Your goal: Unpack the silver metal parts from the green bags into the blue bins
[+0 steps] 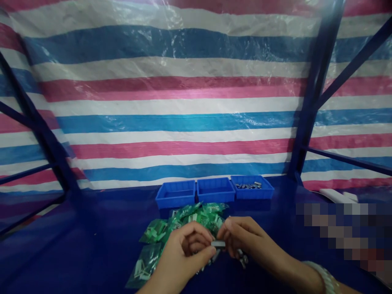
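Observation:
My left hand and my right hand meet low in the middle of the view, both with fingers curled. Between their fingertips they pinch a small grey metal piece. A few more small metal pieces hang or lie under my right hand. Just behind and to the left of the hands lies a heap of small green plastic packets on the dark blue table.
Three blue plastic trays stand in a row behind the packets: left, middle, right with several metal pieces in it. A striped tarp and dark blue frame bars close the back. A blurred patch covers the right.

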Demonstrator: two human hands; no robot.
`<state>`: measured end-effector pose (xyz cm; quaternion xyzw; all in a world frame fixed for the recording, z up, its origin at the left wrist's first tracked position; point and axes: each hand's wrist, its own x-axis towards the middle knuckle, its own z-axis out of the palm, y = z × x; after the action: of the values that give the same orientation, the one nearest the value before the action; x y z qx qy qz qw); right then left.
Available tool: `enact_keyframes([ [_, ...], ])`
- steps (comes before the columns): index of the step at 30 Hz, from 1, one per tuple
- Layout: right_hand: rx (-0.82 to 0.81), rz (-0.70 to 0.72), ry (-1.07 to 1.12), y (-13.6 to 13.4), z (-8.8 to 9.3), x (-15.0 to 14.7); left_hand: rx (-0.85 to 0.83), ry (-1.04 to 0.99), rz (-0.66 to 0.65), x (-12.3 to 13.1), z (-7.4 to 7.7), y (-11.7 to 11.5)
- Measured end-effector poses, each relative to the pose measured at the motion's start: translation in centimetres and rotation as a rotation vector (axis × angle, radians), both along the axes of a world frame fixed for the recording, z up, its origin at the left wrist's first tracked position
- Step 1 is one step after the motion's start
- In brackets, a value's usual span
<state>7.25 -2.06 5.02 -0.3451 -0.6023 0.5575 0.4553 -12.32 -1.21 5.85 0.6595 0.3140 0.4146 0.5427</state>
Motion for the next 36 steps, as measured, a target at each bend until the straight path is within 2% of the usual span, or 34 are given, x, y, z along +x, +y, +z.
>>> enact_keyframes([
  [5,-0.099,0.147,-0.037,0.1,-0.4,0.2,0.404,0.065,0.067,0.3,0.3,-0.4],
  [8,-0.094,0.141,-0.009,0.1,-0.7,0.1,0.616,0.134,0.079,0.5,0.4,-0.7],
  [10,-0.029,0.105,-0.028,0.4,-0.5,0.4,0.707,0.155,0.083,0.5,0.3,-0.7],
  [13,0.174,-0.048,-0.148,1.9,0.3,2.0,0.748,0.177,0.101,0.3,0.1,-0.6],
  [17,0.492,-0.474,-0.477,6.1,1.8,6.3,0.759,0.197,0.115,0.2,-0.1,-0.3],
  [19,0.525,-0.589,-0.561,8.3,2.2,8.6,0.775,0.209,0.115,0.3,-0.2,-0.3],
  [22,0.551,-0.644,-0.671,9.9,2.0,10.7,0.806,0.227,0.107,0.3,-0.2,-0.3],
  [25,0.584,-0.566,-0.763,8.7,1.4,10.2,0.812,0.247,0.107,0.3,-0.1,-0.2],
  [29,0.621,-0.237,-0.841,4.7,0.7,6.8,0.801,0.268,0.134,0.4,-0.1,0.2],
  [31,0.633,-0.131,-0.913,3.0,0.3,5.2,0.798,0.274,0.155,0.4,-0.2,0.4],
  [36,0.641,-0.139,-1.172,1.4,-0.1,3.8,0.801,0.277,0.178,0.4,-0.2,0.4],
])
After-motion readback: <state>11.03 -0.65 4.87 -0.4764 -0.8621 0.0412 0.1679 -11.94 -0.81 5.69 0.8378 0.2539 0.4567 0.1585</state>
